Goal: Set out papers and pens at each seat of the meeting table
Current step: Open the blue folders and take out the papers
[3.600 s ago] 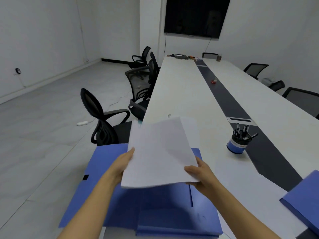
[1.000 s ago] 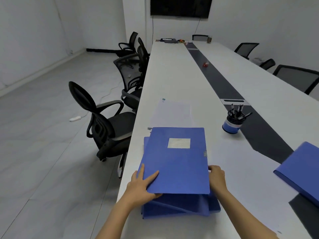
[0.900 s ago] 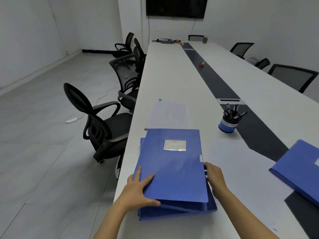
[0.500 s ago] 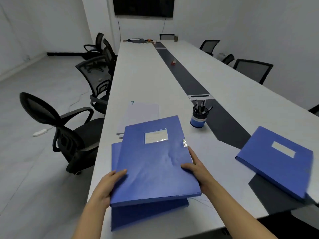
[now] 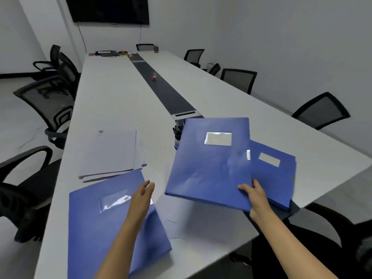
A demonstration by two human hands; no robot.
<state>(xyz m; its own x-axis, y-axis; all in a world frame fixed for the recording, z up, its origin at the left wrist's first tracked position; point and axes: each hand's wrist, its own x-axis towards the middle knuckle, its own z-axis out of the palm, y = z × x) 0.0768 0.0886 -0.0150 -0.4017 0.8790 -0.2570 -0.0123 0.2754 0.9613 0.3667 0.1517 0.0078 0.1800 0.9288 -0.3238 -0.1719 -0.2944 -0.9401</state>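
Note:
My right hand (image 5: 256, 198) grips the near corner of a blue folder (image 5: 211, 162) and holds it tilted in the air, over a second blue folder (image 5: 273, 172) lying on the table's right side. My left hand (image 5: 142, 200) hovers with straight fingers above a third blue folder (image 5: 96, 222) that lies at the near left. A stack of white papers (image 5: 110, 153) with a small clip lies beyond that folder. The pen cup (image 5: 178, 131) is mostly hidden behind the lifted folder.
The long white meeting table (image 5: 112, 93) has a dark strip (image 5: 161, 89) down its middle with a small red item on it. Black mesh chairs (image 5: 52, 109) line both sides. A wall screen (image 5: 108, 9) hangs at the far end, with clutter below it.
My right hand has carried the top folder up and to the right, over the folder on the right side. My left hand has let go of it. The lower folder now lies uncovered.

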